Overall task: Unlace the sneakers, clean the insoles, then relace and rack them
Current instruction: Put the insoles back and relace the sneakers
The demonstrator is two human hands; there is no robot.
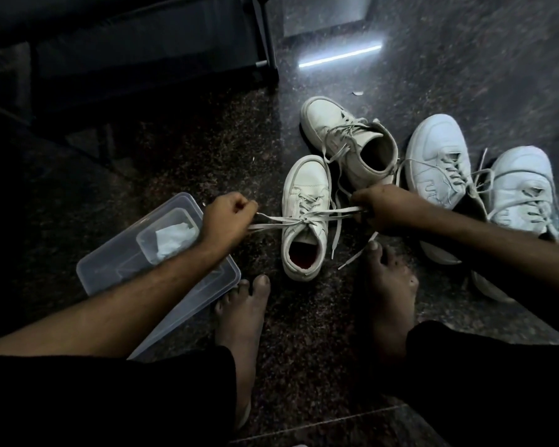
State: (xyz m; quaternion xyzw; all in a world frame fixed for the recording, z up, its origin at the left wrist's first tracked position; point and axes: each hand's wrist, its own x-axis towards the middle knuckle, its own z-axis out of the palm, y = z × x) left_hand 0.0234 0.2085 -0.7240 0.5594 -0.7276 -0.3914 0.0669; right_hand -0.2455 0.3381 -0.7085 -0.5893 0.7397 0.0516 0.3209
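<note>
A white sneaker stands on the dark floor between my bare feet, toe pointing away, its red insole showing inside. Its white lace stretches sideways across the top eyelets. My left hand grips the left lace end in a fist. My right hand grips the right lace end, with loose lace tips hanging below it. The matching sneaker lies just behind, lace loose and its opening facing me.
Two more white sneakers stand at the right, laced. A clear plastic box holding a smaller tub with a white cloth sits under my left forearm. A dark shoe rack stands at the back left.
</note>
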